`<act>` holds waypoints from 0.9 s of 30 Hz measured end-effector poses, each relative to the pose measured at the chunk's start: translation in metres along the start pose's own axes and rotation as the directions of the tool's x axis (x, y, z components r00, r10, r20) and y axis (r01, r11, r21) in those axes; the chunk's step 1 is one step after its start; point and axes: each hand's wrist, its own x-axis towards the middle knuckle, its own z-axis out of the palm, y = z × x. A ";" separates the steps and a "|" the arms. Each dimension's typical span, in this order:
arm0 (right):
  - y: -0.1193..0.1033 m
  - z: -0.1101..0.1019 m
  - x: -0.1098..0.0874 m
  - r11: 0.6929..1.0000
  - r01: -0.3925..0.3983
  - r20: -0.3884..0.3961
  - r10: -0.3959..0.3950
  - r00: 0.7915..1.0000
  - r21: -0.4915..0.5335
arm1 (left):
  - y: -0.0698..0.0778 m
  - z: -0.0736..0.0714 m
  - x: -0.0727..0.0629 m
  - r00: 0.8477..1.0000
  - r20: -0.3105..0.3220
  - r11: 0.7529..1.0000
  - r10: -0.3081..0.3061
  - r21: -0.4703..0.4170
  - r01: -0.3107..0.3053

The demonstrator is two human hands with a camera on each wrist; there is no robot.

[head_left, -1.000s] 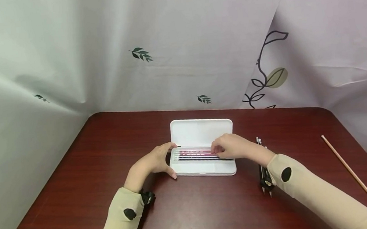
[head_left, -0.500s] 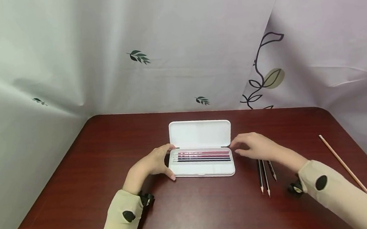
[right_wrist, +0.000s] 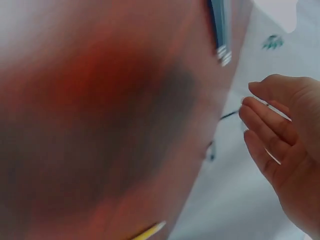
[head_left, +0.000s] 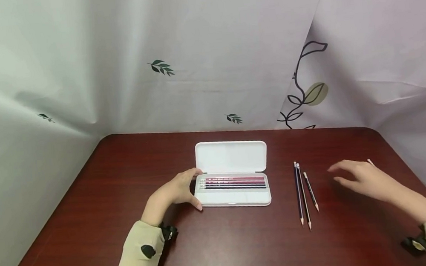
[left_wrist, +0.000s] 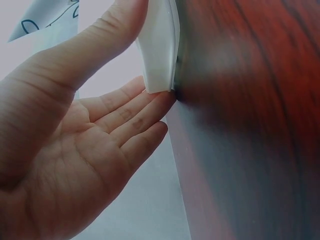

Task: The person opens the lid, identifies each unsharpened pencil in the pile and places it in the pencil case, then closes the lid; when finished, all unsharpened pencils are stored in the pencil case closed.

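Note:
A white pencil case lies with its lid raised. Pink and dark pencils rest side by side in its tray, white erasers at the left. My left hand spans the case's left end, thumb at the front corner and fingers at the back corner; the left wrist view shows the fingertips against the case. Over the right side of the table, my right hand holds nothing, its fingers loosely bent. It largely hides a light wooden stick-like pencil, whose pale end shows beyond the knuckles.
Two long dark pencils and a shorter one lie between the case and my right hand, points toward me. The red-brown table meets a pale patterned curtain at the back.
My right hand has left the case's tray and moved right, past the three dark pencils, uncovering them and now covering the wooden one. The left hand stays at the case's end.

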 end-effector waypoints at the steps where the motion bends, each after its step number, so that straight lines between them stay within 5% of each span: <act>1: 0.005 0.000 -0.008 1.000 -0.017 0.001 0.017 1.000 0.002 | 0.001 0.000 0.000 1.000 0.003 1.000 0.005 0.003 -0.005; 8: 0.033 0.003 -0.061 0.992 -0.124 -0.047 0.122 0.991 -0.030 | 0.003 0.004 0.006 0.999 0.028 0.999 -0.033 -0.003 0.034; 13: 0.039 0.001 -0.089 0.959 -0.280 -0.055 0.277 0.959 -0.044 | 0.000 0.006 0.007 0.999 0.021 1.000 -0.030 0.006 0.030; 17: 0.037 -0.003 -0.107 0.894 -0.446 -0.033 0.445 0.895 -0.041 | -0.002 0.004 0.005 1.000 0.014 1.000 -0.027 -0.010 0.027; 20: 0.038 -0.009 -0.117 0.816 -0.574 -0.014 0.574 0.819 -0.064 | -0.002 0.003 0.006 1.000 0.009 0.999 -0.029 -0.017 0.029; 27: 0.054 -0.006 -0.138 0.690 -0.723 0.046 0.723 0.689 -0.016 | -0.002 0.003 0.005 0.999 0.017 0.998 -0.041 -0.040 0.041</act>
